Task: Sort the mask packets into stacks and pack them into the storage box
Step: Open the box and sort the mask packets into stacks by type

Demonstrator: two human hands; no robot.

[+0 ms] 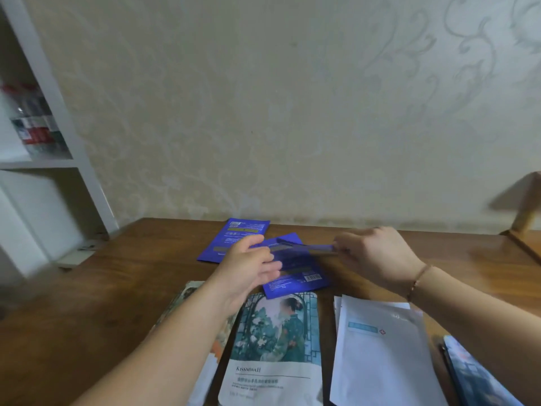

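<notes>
Blue mask packets lie on the brown wooden table [117, 288]: one at the back [231, 238] and one nearer [295, 276]. Above them, seen edge-on, another blue packet [304, 248] is pinched at its right end by my right hand [377, 256]. My left hand [248, 268] hovers at the packet's left end with relaxed fingers; whether it touches the packet is unclear. Closer to me lie a packet with a painted figure [275, 344], a white packet stack [380, 353], a packet under my left forearm [187, 291] and a dark packet [474, 376] at the right edge.
A patterned wall runs along the table's back edge. A white shelf unit [58, 136] with bottles stands at the left. A wooden piece [527, 206] shows at the right. No storage box is in view.
</notes>
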